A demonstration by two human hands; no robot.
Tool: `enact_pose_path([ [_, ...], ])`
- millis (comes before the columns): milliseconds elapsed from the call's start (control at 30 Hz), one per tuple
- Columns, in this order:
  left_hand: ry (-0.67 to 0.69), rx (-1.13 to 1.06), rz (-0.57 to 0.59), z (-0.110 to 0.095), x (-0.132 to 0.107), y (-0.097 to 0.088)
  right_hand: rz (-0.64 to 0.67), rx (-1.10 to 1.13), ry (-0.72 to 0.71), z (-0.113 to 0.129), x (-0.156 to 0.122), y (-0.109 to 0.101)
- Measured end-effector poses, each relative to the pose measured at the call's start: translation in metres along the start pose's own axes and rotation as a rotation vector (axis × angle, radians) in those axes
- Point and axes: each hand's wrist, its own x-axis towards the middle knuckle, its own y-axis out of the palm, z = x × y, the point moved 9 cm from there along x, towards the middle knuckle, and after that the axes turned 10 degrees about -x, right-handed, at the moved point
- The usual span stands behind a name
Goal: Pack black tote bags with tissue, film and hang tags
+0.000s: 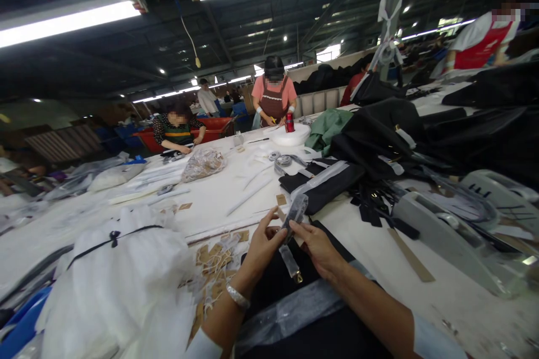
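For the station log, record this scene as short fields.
Left hand: gripping a plastic-wrapped strap
Right hand: gripping the same strap
Below the hands: gold-coloured clasp
Under them: black fabric with a clear plastic strip across it
Picture left: brown tags with white strings; white bundle tied with black cord
Picture right: tape dispenser
Across the table: person in a brown apron

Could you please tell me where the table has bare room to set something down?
Bare tabletop shows between the right forearm and the brown strip, and between the clear plastic bag and the white strip. It is crowded by the left forearm, with string tags and the tied white bundle.
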Motion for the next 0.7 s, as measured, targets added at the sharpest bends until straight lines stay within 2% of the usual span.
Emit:
enact_pose_path([
  [67, -0.1, -0.187, -0.015, 0.01, 0.0, -0.003, -0.003, 0.034, 0.022, 0.002, -0.001, 0.0],
  [133, -0.133, -0.248, -0.006, 0.011, -0.001, -0.002, 0.031, 0.044, 0.023, 0.005, -0.003, 0.003],
  [300, -0.064, -0.161, 0.06, -0.009, -0.004, 0.006, 0.074, 0.155, 0.05, -0.001, -0.003, -0.002],
  [467, -0.033, -0.146, -0.014, -0.011, -0.009, 0.005, 0.133, 0.185, -0.011, -0.003, -0.007, 0.004],
  [700, 0.079, -0.032, -0.088, -0.017, -0.014, 0.008, -0.015, 0.117, -0.072, 0.001, -0.009, 0.006],
])
